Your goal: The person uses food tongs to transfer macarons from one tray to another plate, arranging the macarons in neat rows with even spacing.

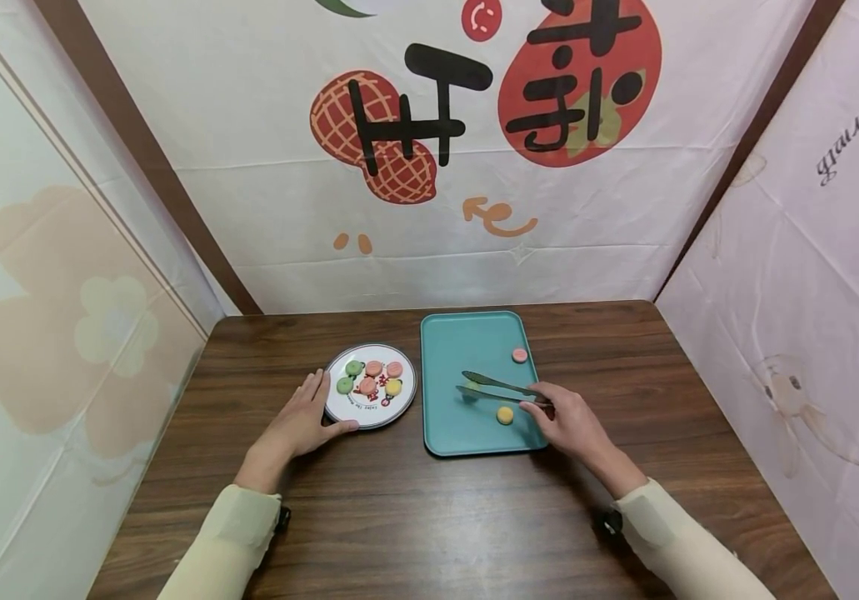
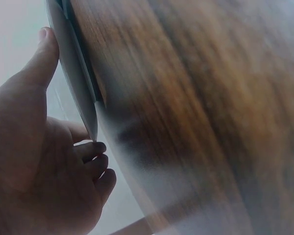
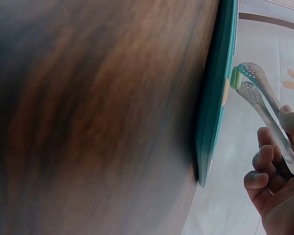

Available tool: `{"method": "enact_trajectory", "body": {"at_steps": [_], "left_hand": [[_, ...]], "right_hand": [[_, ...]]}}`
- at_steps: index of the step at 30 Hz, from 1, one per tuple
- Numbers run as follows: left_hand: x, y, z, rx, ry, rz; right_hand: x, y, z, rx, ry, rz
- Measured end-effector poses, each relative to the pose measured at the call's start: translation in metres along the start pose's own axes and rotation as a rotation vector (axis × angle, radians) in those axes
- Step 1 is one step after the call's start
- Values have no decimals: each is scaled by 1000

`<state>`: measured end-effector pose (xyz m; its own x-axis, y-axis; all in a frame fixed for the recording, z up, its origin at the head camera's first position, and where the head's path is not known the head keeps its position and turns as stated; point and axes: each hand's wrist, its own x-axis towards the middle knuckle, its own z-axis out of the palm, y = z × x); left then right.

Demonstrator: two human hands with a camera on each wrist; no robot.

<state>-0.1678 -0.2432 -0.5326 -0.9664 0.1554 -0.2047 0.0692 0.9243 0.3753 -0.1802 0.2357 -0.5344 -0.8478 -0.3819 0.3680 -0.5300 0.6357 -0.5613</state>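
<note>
The right hand (image 1: 567, 421), over the right edge of the teal rectangular tray (image 1: 459, 342), pinches a pair of slim metal tongs (image 1: 500, 383) between thumb and fingers, their arms parted. The small round green macaron (image 1: 471, 385) lies near the tray's middle, at the tips; whether both perforated tips (image 3: 252, 71) touch it is hard to tell. Best would be to centre them on its sides, then squeeze evenly and lightly, since a hard or lopsided pinch could flip it. The round yellow macaron (image 1: 504, 415), on the tray's near right part, calls for a clear path. Left of the tray, the left hand (image 1: 305, 421), thumb and fingers spread round the rim, steadies a round white blue-rimmed plate (image 1: 399, 408); a light hold should suffice.
</note>
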Motion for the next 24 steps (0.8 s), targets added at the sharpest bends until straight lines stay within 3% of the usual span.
{"method": "enact_trajectory", "body": {"at_steps": [24], "left_hand": [[1,-2,0,-11,-10,-13]], "right_hand": [[13,-7,19,48,-6,-45]]}}
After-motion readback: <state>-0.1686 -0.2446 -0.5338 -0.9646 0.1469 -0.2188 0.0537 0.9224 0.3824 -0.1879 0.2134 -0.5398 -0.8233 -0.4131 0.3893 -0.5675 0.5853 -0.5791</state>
